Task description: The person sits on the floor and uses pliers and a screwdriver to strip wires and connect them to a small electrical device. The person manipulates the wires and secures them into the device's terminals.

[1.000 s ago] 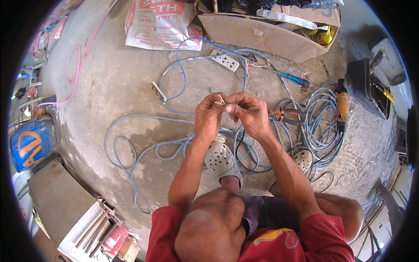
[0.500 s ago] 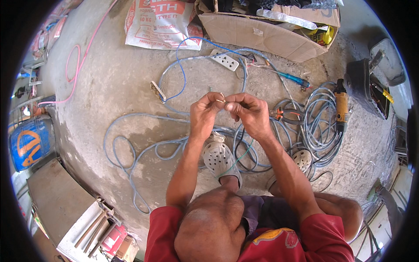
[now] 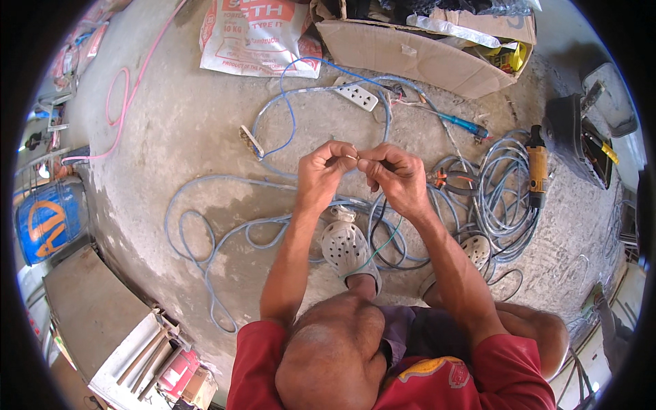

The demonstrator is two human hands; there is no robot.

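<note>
Above the floor, my left hand (image 3: 320, 175) and my right hand (image 3: 398, 181) meet fingertip to fingertip, both pinching a thin, copper-coloured wire end (image 3: 352, 158). Most of it is hidden by the fingers. A thin green wire (image 3: 387, 243) and a black one hang below my right hand. Pliers with orange and black handles (image 3: 456, 182) lie just right of that hand. Farther off are a white socket strip (image 3: 359, 96), a blue-handled screwdriver (image 3: 466, 126) and a small open-backed socket part (image 3: 251, 142) joined to a blue wire (image 3: 292, 115).
Grey cable (image 3: 205, 179) loops across the concrete floor and coils at the right, beside a yellow power tool (image 3: 538, 171). An open black toolbox (image 3: 570, 130) stands beyond it. A cardboard box (image 3: 417, 58) and a white sack (image 3: 256, 41) are at the far side. A blue drum (image 3: 51, 222) stands left.
My hands stay together at nearly the same place, with the fingers shifting slightly on the wire end. The whole view has drifted a little.
</note>
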